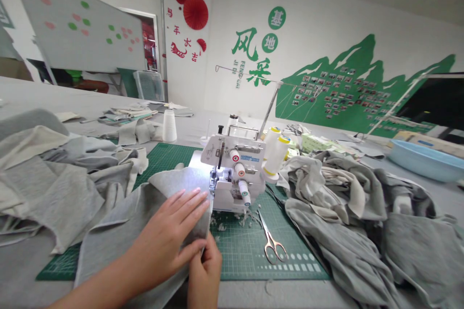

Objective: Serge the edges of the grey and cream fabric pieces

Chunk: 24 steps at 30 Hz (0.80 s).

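Observation:
A piece of grey fabric [119,231] lies on the green cutting mat [246,251], its far edge under the presser foot of a small white overlock machine [235,171]. My left hand [170,236] lies flat on the fabric, fingers stretched toward the needle. My right hand [205,268] sits just below it, fingers pinched on the fabric's right edge.
Small scissors [270,241] lie on the mat right of the machine. Heaps of grey cloth are piled at left [54,174] and right [348,203]. Thread cones [277,154] stand behind the machine, another cone [169,125] farther back. A blue basin [422,159] sits far right.

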Tool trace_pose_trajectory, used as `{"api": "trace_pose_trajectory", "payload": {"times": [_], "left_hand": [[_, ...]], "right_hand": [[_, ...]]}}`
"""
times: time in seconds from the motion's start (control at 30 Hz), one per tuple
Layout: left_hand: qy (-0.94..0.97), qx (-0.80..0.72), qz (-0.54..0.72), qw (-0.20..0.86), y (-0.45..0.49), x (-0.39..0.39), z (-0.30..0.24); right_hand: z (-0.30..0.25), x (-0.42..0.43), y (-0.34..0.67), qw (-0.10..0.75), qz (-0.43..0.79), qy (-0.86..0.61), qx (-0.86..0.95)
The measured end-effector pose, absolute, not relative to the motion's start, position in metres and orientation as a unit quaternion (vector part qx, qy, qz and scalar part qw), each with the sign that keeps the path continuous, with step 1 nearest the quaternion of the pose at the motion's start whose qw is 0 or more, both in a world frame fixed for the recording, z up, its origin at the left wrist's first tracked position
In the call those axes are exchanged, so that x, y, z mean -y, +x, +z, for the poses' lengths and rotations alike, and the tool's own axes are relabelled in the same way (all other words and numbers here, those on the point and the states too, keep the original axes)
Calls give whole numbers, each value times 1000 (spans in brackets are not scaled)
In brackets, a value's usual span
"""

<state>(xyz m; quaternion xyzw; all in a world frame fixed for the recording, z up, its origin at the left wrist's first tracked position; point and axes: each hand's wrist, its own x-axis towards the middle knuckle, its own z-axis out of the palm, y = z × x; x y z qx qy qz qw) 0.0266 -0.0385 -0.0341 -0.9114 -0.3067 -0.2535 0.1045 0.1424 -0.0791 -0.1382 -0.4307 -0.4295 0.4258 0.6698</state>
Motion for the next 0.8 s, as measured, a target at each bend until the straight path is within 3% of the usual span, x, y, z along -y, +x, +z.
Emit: {"api": "trace_pose_trajectory", "payload": {"times": [0.4,0.8], "left_hand": [[-894,337,-261,141,31,56,-39],[-886,349,-276,125,35,50,-41]], "right_hand": [[-118,84,139,675,469,-407,399],[-125,82,138,680,427,-449,392]]}}
